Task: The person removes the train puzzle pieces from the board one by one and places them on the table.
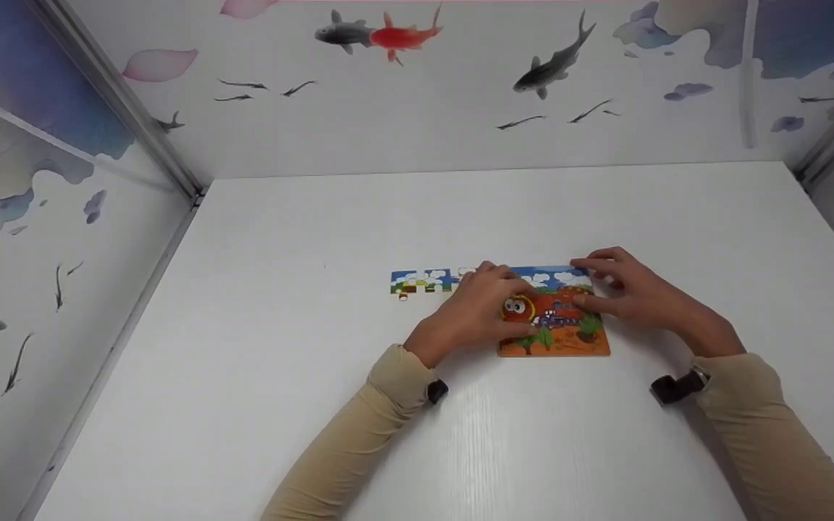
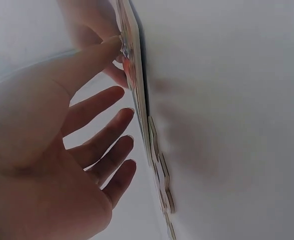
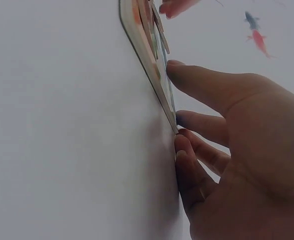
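In the head view a jigsaw puzzle board (image 1: 562, 344) with a cartoon train picture lies on the white table. My left hand (image 1: 471, 307) reaches over its left side, fingers spread, thumb on the picture. The left wrist view shows that hand (image 2: 61, 150) with its thumb tip at the board's face and the other fingers apart from it. At the right edge, my right hand (image 1: 634, 293) touches the board with thumb and forefinger near the upper right corner. In the right wrist view, bent fingers of this hand (image 3: 237, 140) rest beside the board's edge (image 3: 147, 65).
Loose joined puzzle pieces (image 1: 420, 278), blue with white clouds, lie left of the board, partly behind the left hand. The white table (image 1: 279, 289) meets a back wall (image 1: 424, 130) with painted fish and a left wall (image 1: 98, 253). Both wrists wear black straps.
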The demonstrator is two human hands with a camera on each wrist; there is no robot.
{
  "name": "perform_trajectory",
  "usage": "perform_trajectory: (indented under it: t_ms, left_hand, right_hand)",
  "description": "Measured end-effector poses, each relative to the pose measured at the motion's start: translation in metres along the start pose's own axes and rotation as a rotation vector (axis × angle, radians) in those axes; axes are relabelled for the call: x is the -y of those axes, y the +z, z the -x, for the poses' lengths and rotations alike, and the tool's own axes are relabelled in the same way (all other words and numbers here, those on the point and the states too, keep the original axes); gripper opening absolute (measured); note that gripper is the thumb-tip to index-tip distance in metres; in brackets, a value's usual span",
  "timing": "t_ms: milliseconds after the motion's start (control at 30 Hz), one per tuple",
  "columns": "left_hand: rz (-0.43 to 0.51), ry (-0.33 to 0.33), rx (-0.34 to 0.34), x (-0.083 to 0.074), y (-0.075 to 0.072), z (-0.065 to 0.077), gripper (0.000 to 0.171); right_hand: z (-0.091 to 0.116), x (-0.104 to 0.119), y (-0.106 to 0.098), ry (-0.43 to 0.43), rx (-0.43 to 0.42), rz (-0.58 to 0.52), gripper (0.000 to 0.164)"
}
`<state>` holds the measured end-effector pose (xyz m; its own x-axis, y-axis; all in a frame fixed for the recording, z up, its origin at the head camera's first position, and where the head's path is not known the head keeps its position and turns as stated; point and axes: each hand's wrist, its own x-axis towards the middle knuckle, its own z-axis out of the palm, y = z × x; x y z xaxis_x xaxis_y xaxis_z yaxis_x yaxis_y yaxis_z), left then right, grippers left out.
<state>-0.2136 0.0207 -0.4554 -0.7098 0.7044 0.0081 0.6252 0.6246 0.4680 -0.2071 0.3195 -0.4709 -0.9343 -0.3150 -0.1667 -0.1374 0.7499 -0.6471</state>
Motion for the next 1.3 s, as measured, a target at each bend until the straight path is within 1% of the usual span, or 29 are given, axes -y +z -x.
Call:
perform_trajectory:
  t_ms: [233,400,533,767,933,1100,1300]
  left_hand:
    - [-0.025,0.008,0.015,-0.010,0.005,-0.013,0.057]
    - [-0.029,0.004,-0.001,-0.011,0.009,-0.019,0.055]
    - [-0.031,-0.009,0.001,-0.010,0.010,-0.019,0.052]
    - [-0.029,0.002,0.021,-0.008,0.011,-0.018,0.049]
    - [-0.024,-0.025,0.029,-0.008,0.011,-0.019,0.054]
    - [-0.040,-0.045,0.038,-0.009,0.010,-0.020,0.061]
    - [-0.057,-0.051,0.054,-0.010,0.010,-0.021,0.058]
  right_hand:
    - [0.000,0.002,0.000,0.003,-0.002,-0.004,0.076]
    - [-0.001,0.002,0.000,0.001,-0.002,-0.007,0.076]
    - [-0.001,0.000,0.001,0.000,-0.002,-0.010,0.076]
    - [-0.001,-0.002,0.002,-0.043,-0.022,0.010,0.073]
    - [-0.001,-0.002,0.002,-0.031,-0.011,0.002,0.073]
    - [-0.001,-0.002,0.002,-0.025,-0.007,-0.004,0.072]
    - [-0.001,-0.001,0.001,-0.013,0.001,-0.013,0.073]
